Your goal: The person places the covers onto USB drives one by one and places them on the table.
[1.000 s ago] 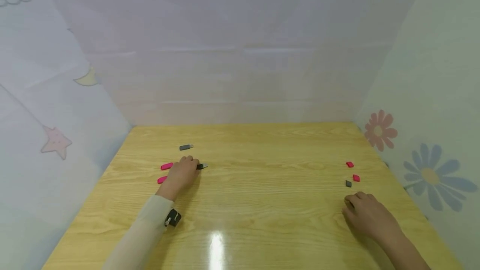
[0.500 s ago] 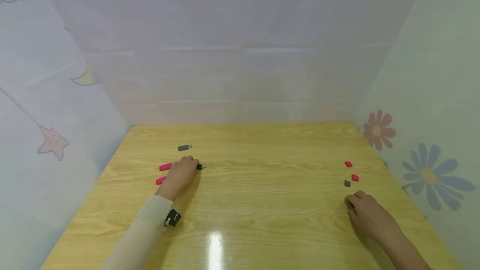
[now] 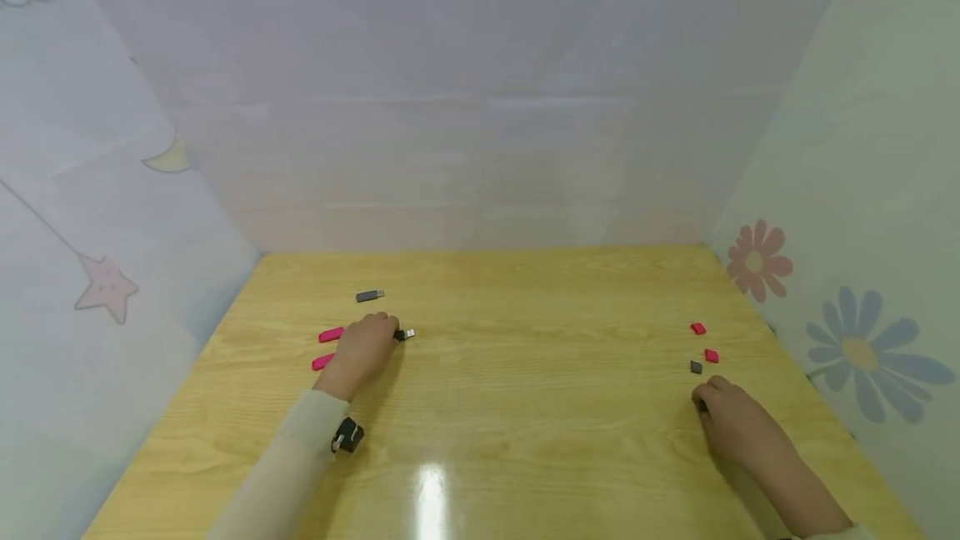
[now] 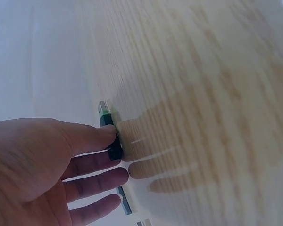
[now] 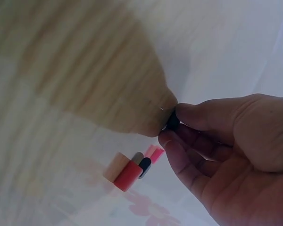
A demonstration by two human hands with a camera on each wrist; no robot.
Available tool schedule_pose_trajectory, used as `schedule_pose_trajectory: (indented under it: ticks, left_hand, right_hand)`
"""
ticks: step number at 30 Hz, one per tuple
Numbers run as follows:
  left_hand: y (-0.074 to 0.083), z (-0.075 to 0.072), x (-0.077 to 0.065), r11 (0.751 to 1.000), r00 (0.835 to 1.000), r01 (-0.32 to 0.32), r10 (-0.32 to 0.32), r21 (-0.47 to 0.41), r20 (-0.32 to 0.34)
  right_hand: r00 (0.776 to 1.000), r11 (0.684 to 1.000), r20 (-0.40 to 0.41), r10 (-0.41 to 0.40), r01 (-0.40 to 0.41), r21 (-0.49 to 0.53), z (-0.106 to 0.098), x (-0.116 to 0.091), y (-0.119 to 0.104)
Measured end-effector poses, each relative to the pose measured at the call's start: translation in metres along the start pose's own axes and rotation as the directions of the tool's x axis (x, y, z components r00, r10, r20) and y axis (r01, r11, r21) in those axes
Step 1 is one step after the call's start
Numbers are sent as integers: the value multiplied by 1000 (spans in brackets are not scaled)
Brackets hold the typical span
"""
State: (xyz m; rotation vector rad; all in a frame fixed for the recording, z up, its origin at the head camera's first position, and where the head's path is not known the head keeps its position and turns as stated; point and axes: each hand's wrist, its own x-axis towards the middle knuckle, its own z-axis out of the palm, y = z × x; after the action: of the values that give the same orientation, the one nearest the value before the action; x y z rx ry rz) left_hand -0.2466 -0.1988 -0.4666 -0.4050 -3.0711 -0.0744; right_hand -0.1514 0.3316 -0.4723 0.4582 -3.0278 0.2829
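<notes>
On the left of the table, my left hand (image 3: 362, 352) pinches a black USB flash drive (image 4: 114, 146) between thumb and forefinger. Its silver plug (image 3: 409, 333) points to the right in the head view. Far to the right, my right hand (image 3: 742, 427) pinches a small dark cap (image 5: 172, 121) between thumb and forefinger. Just beyond that hand lie a grey cap (image 3: 696, 367) and two pink-red caps, one nearer (image 3: 712, 356) and one farther (image 3: 698, 328).
A grey USB flash drive (image 3: 368, 296) lies beyond my left hand. Two pink drive bodies, an upper one (image 3: 331, 334) and a lower one (image 3: 323, 362), lie left of it, partly hidden. Fabric walls (image 3: 480, 148) enclose the wooden table (image 3: 540, 407) at the back and sides.
My right hand has shifted slightly forward, and its thumb and forefinger have drawn closer together. In my left hand the drive has rolled a little, showing the plug's flat face.
</notes>
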Motion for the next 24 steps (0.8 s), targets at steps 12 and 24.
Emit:
schedule_pose_trajectory:
  ticks: [12, 24]
  left_hand:
    - [4, -7, 2, 996, 998, 44, -40, -76, 52]
    - [9, -6, 0, 995, 1000, 11, -9, -97, 19]
  right_hand:
    - [994, 998, 96, 55, -56, 2, -7, 7, -1]
    - [1000, 999, -16, -3, 4, 43, -15, 10, -11]
